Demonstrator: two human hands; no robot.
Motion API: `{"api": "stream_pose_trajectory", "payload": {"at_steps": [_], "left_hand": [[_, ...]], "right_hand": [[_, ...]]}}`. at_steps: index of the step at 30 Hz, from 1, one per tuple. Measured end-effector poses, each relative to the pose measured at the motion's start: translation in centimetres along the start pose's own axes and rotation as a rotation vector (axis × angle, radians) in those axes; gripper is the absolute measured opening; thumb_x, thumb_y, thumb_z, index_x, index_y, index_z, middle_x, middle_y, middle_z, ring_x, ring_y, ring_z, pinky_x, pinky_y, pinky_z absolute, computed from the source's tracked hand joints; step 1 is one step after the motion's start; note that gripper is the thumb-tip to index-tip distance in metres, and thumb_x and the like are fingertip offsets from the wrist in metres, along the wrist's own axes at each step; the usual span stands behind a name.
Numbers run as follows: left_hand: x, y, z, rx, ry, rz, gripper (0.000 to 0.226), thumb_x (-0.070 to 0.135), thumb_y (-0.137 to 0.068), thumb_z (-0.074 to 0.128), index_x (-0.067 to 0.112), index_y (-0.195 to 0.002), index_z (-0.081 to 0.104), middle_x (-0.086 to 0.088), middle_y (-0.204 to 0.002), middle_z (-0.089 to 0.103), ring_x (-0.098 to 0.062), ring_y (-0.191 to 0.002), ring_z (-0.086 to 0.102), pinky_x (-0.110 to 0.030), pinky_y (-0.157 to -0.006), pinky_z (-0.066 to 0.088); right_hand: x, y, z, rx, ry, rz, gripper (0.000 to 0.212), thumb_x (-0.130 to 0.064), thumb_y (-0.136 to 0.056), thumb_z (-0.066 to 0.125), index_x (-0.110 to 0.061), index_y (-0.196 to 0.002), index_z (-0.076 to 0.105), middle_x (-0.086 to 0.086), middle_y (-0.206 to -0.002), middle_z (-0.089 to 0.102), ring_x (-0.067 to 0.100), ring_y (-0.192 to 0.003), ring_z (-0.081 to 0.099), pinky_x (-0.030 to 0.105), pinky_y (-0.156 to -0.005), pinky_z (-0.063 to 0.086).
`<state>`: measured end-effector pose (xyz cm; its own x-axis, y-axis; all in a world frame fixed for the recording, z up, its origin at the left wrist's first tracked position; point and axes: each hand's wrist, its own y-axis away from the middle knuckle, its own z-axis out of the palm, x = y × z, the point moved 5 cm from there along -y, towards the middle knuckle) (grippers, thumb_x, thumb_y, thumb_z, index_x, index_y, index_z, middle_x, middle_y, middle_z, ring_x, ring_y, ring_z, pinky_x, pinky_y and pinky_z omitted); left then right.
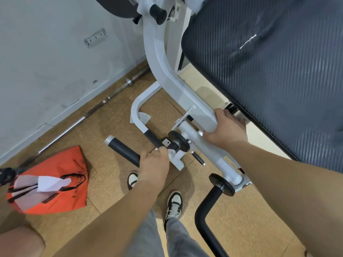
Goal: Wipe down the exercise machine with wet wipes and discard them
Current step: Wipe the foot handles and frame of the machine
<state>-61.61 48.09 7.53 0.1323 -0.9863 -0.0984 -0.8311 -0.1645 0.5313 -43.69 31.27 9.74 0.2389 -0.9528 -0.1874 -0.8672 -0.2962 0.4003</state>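
The exercise machine has a white curved frame arm (163, 71), a big black padded seat (269, 71) at the right and black handles low down. My right hand (225, 129) grips the lower end of the white arm. My left hand (155, 160) presses a white wet wipe (171, 151) against a black peg beside a small black disc (179, 140). Most of the wipe is hidden under my fingers. A second white wipe or scrap (144, 116) lies on the white base tube.
An orange bag (61, 193) with white wipes sticking out of it lies on the cork-coloured floor at the left. A steel barbell (89, 113) lies along the grey wall. A black curved handle (204, 216) juts out at the lower right. My shoes (173, 204) stand below.
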Motion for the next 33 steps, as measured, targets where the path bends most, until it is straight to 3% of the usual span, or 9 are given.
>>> {"api": "stream_pose_trajectory", "payload": {"at_steps": [3,7,12,16,19,21,25,29,33], "left_hand": [[-0.9,0.1,0.2,0.003,-0.129,0.035,0.035,0.003,-0.087,0.058,0.006,-0.117,0.040,-0.006,-0.095,0.065,-0.027,-0.089,0.066,-0.054,-0.114,0.030],[-0.9,-2.1,-0.1,-0.202,0.065,-0.015,0.030,0.016,-0.089,0.060,0.012,-0.117,0.052,0.000,-0.091,0.067,-0.020,-0.085,0.068,-0.032,-0.076,0.047],[-1.6,-4.3,-0.7,-0.669,0.569,-0.155,0.021,0.024,-0.079,0.052,0.014,-0.089,0.067,-0.002,-0.063,0.069,-0.016,-0.049,0.064,-0.025,-0.056,0.051],[-0.9,-2.6,-0.5,-0.170,0.232,-0.117,0.011,0.019,-0.090,0.055,0.016,-0.099,0.059,0.000,-0.083,0.067,-0.018,-0.074,0.064,-0.030,-0.073,0.047],[-0.8,0.9,0.9,0.027,-0.043,-0.004,0.034,0.010,-0.087,0.060,0.008,-0.116,0.043,-0.007,-0.099,0.062,-0.029,-0.097,0.061,-0.046,-0.106,0.035],[-1.4,1.4,1.0,0.015,-0.121,0.011,0.043,0.008,-0.084,0.064,0.004,-0.121,0.041,-0.010,-0.102,0.062,-0.033,-0.103,0.060,-0.054,-0.116,0.026],[-1.5,-0.9,-0.4,-0.198,-0.004,0.070,0.021,0.014,-0.085,0.061,0.016,-0.103,0.050,0.001,-0.085,0.062,-0.022,-0.086,0.066,-0.035,-0.086,0.047],[-1.9,-3.3,-1.4,-0.449,0.238,-0.015,0.005,0.025,-0.080,0.057,0.021,-0.080,0.054,0.003,-0.080,0.062,-0.018,-0.080,0.064,-0.031,-0.082,0.055],[-1.4,-0.5,0.2,-0.111,0.067,-0.040,0.021,0.014,-0.084,0.058,0.017,-0.104,0.052,0.002,-0.085,0.064,-0.021,-0.085,0.061,-0.036,-0.095,0.041]], "right_hand": [[0.1,0.1,-0.2,0.010,-0.010,0.002,0.067,-0.060,-0.074,0.066,-0.032,-0.130,0.042,-0.005,-0.122,0.057,0.025,-0.112,0.059,0.051,-0.110,0.037],[0.0,0.2,-0.1,0.024,-0.017,-0.003,0.070,-0.058,-0.075,0.067,-0.033,-0.135,0.042,-0.007,-0.125,0.056,0.023,-0.114,0.059,0.048,-0.111,0.036],[-0.1,0.2,-0.2,0.039,-0.005,-0.007,0.067,-0.056,-0.075,0.067,-0.033,-0.133,0.044,-0.008,-0.121,0.057,0.022,-0.112,0.059,0.047,-0.114,0.034],[0.0,0.1,-0.3,0.027,0.007,0.000,0.069,-0.057,-0.073,0.066,-0.033,-0.134,0.043,-0.007,-0.120,0.057,0.022,-0.113,0.059,0.048,-0.116,0.033],[0.0,0.2,-0.3,0.023,0.002,-0.001,0.071,-0.058,-0.072,0.066,-0.034,-0.135,0.042,-0.007,-0.119,0.057,0.022,-0.110,0.059,0.050,-0.114,0.035],[-0.1,0.2,-0.4,0.020,0.000,0.003,0.071,-0.058,-0.072,0.066,-0.034,-0.134,0.042,-0.007,-0.119,0.057,0.023,-0.109,0.060,0.050,-0.113,0.036],[-0.2,0.3,-0.4,0.015,0.006,0.002,0.070,-0.058,-0.072,0.068,-0.035,-0.133,0.043,-0.008,-0.121,0.057,0.023,-0.110,0.060,0.050,-0.115,0.033],[-0.4,0.5,-0.8,0.005,0.001,-0.008,0.073,-0.056,-0.075,0.070,-0.033,-0.138,0.040,-0.006,-0.128,0.056,0.024,-0.116,0.057,0.050,-0.117,0.032],[-0.8,0.5,-1.2,0.017,0.032,-0.019,0.071,-0.054,-0.076,0.067,-0.030,-0.138,0.043,-0.004,-0.128,0.057,0.026,-0.119,0.057,0.054,-0.118,0.030]]}}
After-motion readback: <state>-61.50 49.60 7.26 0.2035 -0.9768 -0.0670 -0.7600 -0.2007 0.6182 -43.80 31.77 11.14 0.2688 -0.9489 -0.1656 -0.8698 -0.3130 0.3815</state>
